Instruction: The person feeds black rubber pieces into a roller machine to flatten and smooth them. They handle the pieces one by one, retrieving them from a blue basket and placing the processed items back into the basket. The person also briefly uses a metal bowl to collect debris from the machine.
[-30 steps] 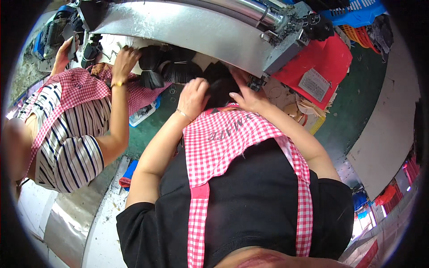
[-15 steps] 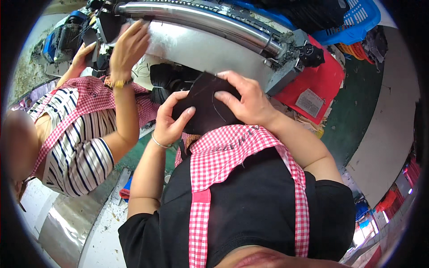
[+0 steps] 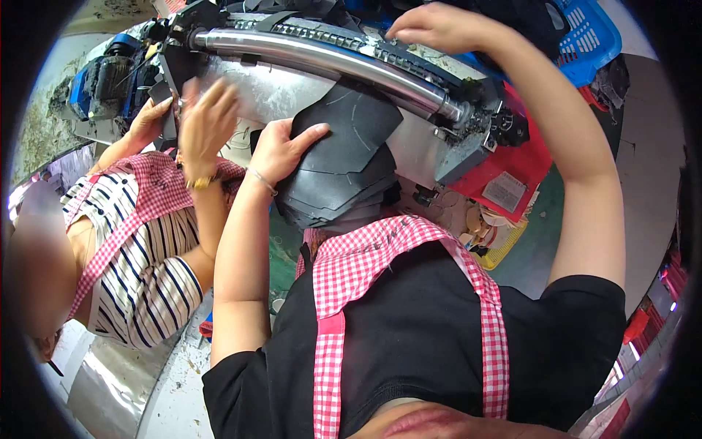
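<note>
A fanned stack of black leather-like sheet pieces (image 3: pixel 344 139) with pale curved lines rests at the front of the roller machine, above my apron. My left hand (image 3: pixel 281 152) grips the stack's left side, thumb on top and fingers hidden underneath. The top piece lies with its far edge by the shiny metal roller (image 3: pixel 322 55). My right hand (image 3: pixel 446 28) is stretched out past the roller, over the far side of the machine. Its fingers are extended, pointing left, and nothing shows in them.
To the left, a co-worker in a striped shirt (image 3: pixel 139 271) moves one blurred hand (image 3: pixel 208 117) near the machine. A blue motor (image 3: pixel 110 80) stands beyond. At the right are a red sheet (image 3: pixel 512 172), a blue basket (image 3: pixel 585 36) and a yellow tray (image 3: pixel 504 249).
My right hand has let go of the black piece and swung up and away over the machine. The black pieces now lie fanned out further forward under my left hand.
</note>
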Tool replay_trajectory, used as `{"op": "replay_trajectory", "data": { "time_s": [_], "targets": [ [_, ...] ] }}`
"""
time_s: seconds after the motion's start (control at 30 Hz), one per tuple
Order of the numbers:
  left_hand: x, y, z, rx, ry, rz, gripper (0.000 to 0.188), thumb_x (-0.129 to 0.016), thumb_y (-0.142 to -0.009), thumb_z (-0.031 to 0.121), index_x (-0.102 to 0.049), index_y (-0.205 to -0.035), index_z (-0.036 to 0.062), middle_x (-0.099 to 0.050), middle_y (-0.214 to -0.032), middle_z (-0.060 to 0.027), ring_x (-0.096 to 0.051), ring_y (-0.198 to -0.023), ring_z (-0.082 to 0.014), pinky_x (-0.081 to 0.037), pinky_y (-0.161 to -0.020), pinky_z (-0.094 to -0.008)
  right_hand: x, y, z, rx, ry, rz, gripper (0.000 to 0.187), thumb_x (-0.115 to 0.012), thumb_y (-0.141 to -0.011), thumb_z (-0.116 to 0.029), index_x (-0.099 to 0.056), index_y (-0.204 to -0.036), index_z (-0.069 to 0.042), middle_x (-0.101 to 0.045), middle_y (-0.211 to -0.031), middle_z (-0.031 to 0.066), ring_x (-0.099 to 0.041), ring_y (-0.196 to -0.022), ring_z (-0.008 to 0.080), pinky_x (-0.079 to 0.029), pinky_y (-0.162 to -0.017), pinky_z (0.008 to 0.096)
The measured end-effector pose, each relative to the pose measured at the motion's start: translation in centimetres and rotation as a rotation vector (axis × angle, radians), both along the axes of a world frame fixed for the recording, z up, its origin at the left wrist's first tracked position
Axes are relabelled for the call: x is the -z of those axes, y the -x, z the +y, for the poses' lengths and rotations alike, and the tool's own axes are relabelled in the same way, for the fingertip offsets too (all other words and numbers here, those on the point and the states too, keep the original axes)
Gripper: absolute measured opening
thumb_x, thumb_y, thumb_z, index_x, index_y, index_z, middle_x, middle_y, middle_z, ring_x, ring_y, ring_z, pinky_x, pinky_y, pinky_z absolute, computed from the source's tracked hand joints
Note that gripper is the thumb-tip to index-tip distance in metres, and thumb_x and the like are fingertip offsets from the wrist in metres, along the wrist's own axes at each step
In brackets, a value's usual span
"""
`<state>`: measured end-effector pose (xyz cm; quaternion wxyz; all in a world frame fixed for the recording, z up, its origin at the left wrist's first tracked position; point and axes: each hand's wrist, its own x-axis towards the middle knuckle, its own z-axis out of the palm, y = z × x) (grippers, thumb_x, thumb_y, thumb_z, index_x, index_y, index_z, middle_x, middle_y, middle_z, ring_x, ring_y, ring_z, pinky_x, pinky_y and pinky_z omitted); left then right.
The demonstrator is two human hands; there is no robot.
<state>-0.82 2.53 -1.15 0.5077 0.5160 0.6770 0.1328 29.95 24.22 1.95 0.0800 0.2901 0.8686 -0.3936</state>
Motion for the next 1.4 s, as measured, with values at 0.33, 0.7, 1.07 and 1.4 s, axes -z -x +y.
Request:
{"op": "replay_trajectory", "data": {
  "time_s": [0.33,0.7,1.07,1.4],
  "targets": [
    [-2.5,1.3,-2.5,-0.132,0.084,-0.552,0.019,-0.073,-0.092,0.010,-0.062,-0.106,0.0017,-0.067,-0.093,0.0000,-0.061,-0.086,-0.0075,-0.052,-0.078,-0.0247,2.6,0.1,0.4,0.298,-0.070,0.234,0.058,-0.066,-0.089,-0.008,-0.046,-0.142,0.000,-0.063,-0.124,0.0212,-0.064,-0.106,0.0277,-0.051,-0.090,0.0389],
    [-0.1,0.6,2.9,0.050,0.052,-0.237,0.037,-0.079,-0.088,0.035,-0.071,-0.100,0.0002,-0.071,-0.085,-0.0001,-0.058,-0.077,-0.0060,-0.049,-0.069,-0.0273,3.5,-0.3,-0.8,-0.068,-0.592,-0.054,0.023,-0.063,-0.096,-0.022,-0.068,-0.106,-0.003,-0.064,-0.110,0.0148,-0.062,-0.104,0.0302,-0.051,-0.096,0.0390],
    [-2.0,1.2,0.9,0.091,0.212,-0.513,0.033,-0.067,-0.098,0.019,-0.065,-0.121,-0.0045,-0.070,-0.104,-0.0025,-0.063,-0.092,-0.0081,-0.052,-0.081,-0.0255,-1.2,-1.8,1.4,0.296,-0.536,0.402,0.053,-0.060,-0.088,-0.005,-0.048,-0.140,-0.011,-0.064,-0.098,0.0207,-0.067,-0.092,0.0403,-0.055,-0.084,0.0475],
    [-3.2,2.9,-0.8,-0.110,0.154,-0.589,0.033,-0.068,-0.096,0.011,-0.053,-0.124,0.0000,-0.064,-0.114,-0.0045,-0.060,-0.106,-0.0107,-0.049,-0.093,-0.0270,3.6,-0.8,-0.1,0.183,-0.165,0.041,0.032,-0.068,-0.091,-0.024,-0.066,-0.109,0.003,-0.068,-0.107,0.0181,-0.066,-0.103,0.0300,-0.052,-0.089,0.0411]
  ]
}}
